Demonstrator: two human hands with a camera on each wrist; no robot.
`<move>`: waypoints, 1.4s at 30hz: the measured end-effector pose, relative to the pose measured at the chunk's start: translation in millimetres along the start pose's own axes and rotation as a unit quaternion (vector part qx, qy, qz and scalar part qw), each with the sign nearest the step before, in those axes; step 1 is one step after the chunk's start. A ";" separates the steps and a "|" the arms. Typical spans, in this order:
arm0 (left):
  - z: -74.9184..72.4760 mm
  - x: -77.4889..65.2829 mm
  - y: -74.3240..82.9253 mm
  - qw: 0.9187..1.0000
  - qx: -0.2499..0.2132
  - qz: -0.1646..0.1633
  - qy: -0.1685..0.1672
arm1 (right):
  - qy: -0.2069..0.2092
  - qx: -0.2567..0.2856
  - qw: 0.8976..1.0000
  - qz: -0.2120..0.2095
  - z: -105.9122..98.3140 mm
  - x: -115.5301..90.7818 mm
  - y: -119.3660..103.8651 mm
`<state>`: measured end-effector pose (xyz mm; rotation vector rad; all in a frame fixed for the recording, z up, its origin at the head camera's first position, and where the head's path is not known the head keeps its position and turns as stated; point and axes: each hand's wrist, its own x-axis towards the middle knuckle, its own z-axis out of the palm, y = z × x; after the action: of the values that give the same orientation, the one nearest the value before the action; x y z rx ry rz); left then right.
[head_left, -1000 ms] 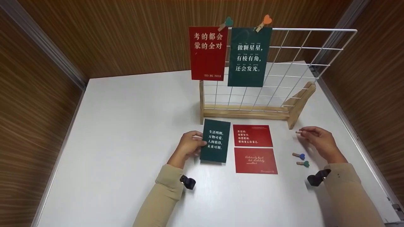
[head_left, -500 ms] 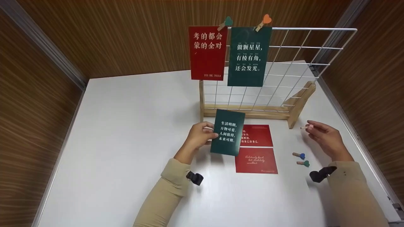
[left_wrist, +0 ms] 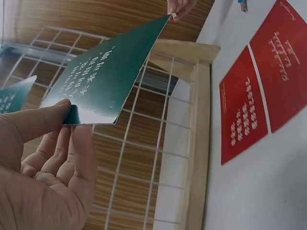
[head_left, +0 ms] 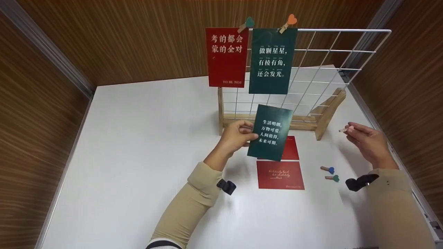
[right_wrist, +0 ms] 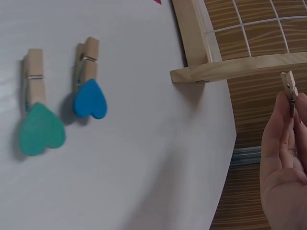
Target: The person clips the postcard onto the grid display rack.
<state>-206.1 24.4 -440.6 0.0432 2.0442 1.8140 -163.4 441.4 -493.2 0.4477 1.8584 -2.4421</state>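
My left hand pinches the left edge of a dark green card with white writing, thumb on its front. The card is raised and tilted, overlapping the foot of the grid rack and a red card in the head view. At the right, my right hand pinches a small wooden clothespin between thumb and fingers, its wooden tip pointing out. In the head view a bit of pink shows at its fingertips. Below that hand lie a blue heart clothespin and a green heart clothespin.
A white wire grid rack on a wooden stand stands at the back. A red card and a green card hang from its top bar by heart clothespins. Two red cards, the nearer one fully visible, lie on the white table.
My left hand has lifted the green card from the table and carried it right and towards the rack. My right hand has moved up and right with the clothespin.
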 end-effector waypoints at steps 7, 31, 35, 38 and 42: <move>15.1 -1.1 22.3 0.999 0.011 0.042 -0.016 | 0.031 0.041 0.999 0.006 -3.2 -1.6 -28.2; 53.8 2.9 101.5 0.994 0.011 0.111 -0.006 | 0.079 0.135 0.984 -0.079 19.4 5.3 -131.7; 57.5 7.9 113.4 0.995 -0.003 0.101 0.001 | 0.063 0.136 0.982 -0.117 27.5 6.5 -149.2; 59.0 13.4 118.7 0.995 -0.016 0.098 0.007 | 0.057 0.123 0.978 -0.160 35.5 7.3 -161.6; 60.3 20.1 122.4 0.994 -0.027 0.100 0.015 | 0.061 0.113 0.972 -0.199 48.8 10.0 -180.9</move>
<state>-234.9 106.1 -333.3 0.2151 2.0748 1.9993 -219.9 447.3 -314.4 0.2565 1.8783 -2.9699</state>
